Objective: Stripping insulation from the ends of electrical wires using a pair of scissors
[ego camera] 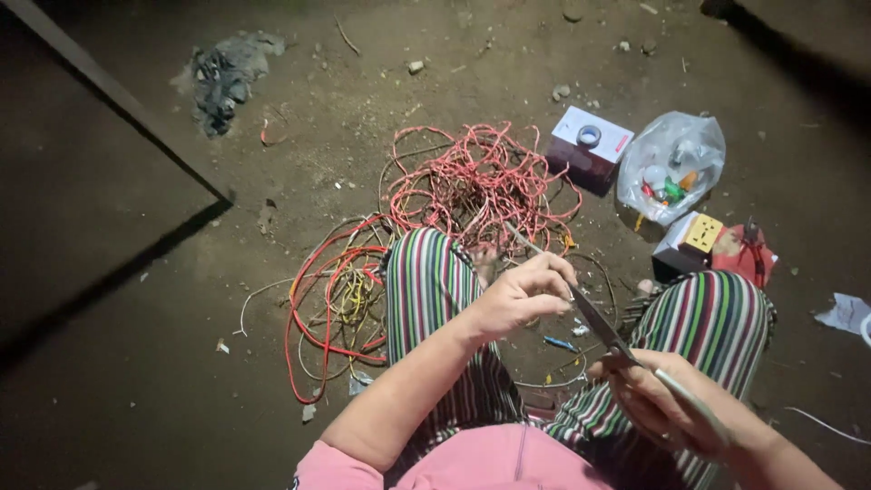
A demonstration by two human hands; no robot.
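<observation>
Head view: left hand pinches wire; right hand grips scissors.

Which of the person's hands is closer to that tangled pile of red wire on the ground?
Left. The left hand is just below the red wire pile, pinching a strand. The right hand sits lower, nearer the body, gripping scissors.

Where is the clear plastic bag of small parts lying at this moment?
In the head view, the clear plastic bag lies on the dirt floor at upper right, between the white-topped box and the yellow-topped box.
</observation>
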